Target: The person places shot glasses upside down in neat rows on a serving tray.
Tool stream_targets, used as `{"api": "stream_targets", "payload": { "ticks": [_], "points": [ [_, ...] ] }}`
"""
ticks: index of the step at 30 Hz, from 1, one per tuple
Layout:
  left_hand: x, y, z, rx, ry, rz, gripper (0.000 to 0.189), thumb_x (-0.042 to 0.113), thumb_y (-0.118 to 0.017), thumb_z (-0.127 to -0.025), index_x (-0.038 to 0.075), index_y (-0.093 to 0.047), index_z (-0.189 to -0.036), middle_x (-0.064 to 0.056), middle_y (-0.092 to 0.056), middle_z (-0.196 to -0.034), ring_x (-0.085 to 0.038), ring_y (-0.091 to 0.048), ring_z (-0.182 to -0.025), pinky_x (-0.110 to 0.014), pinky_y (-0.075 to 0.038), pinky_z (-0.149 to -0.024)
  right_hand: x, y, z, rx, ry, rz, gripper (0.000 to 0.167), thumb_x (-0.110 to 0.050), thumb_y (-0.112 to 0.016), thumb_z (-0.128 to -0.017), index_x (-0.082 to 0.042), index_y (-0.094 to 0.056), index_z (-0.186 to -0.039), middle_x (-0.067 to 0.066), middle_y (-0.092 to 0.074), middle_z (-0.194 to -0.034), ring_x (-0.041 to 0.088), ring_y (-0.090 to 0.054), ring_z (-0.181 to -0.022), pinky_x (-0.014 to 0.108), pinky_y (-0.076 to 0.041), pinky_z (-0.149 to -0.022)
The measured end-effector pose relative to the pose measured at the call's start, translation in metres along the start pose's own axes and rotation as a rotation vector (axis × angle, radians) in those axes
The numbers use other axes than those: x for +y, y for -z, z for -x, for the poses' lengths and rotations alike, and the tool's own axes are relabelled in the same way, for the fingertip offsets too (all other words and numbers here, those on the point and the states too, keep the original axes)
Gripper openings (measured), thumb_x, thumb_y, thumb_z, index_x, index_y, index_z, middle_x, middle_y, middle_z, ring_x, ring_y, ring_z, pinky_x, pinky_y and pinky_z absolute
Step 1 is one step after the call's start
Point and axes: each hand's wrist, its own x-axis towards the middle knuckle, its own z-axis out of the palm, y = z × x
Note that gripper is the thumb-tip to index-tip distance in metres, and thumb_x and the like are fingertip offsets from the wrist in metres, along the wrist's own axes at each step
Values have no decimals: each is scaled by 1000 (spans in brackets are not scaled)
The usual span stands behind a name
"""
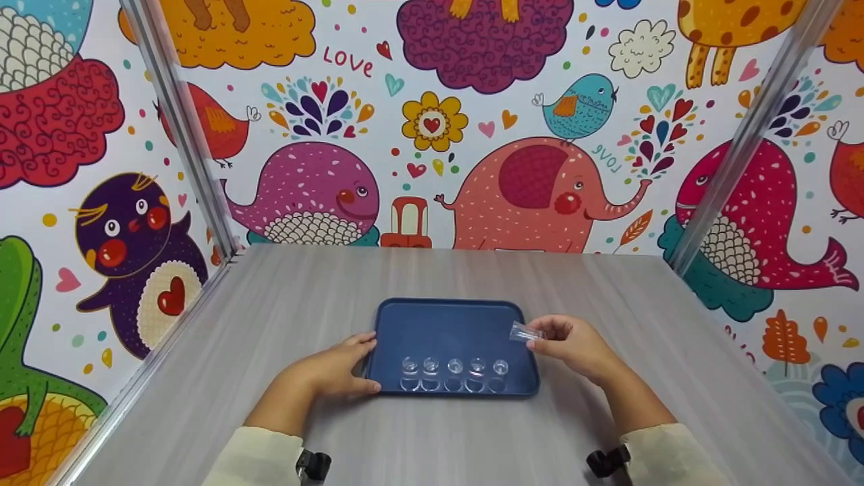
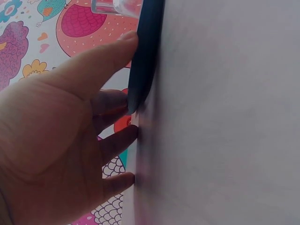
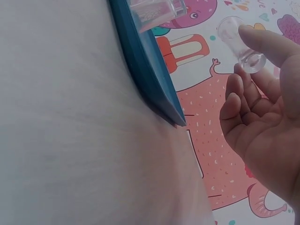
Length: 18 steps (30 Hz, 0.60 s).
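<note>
A dark blue tray (image 1: 449, 324) lies on the table, with a row of several small clear glasses (image 1: 454, 374) standing along its near side. My left hand (image 1: 334, 370) rests against the tray's left edge, its thumb at the near corner and fingers spread further up the side. In the left wrist view the thumb (image 2: 101, 63) touches the tray's rim (image 2: 145, 56). Above the tray's right edge, my right hand (image 1: 574, 344) pinches another small clear glass (image 1: 525, 332), tilted on its side. The right wrist view shows this glass (image 3: 239, 42) between thumb and fingers, the other fingers loosely curled.
The grey wood-grain table (image 1: 304, 290) extends around the tray. Walls with colourful cartoon animals (image 1: 317, 182) close in the back and sides, with metal corner posts (image 1: 182, 128) at left and right.
</note>
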Motion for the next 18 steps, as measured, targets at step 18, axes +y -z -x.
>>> {"api": "stream_targets", "payload": {
  "ticks": [18],
  "points": [
    [-1,1,-1,-4,-15,5,92,39,-84,-93,0,-41,-163,-10,-30,-177,-41,-30,-163,-59,-29,-132,-3,-5,2,-55,3,77,43,-22,-89,-88,-7,-75,-126,9,-69,-103,25,-61,-93,25,-60,-77]
  ]
}}
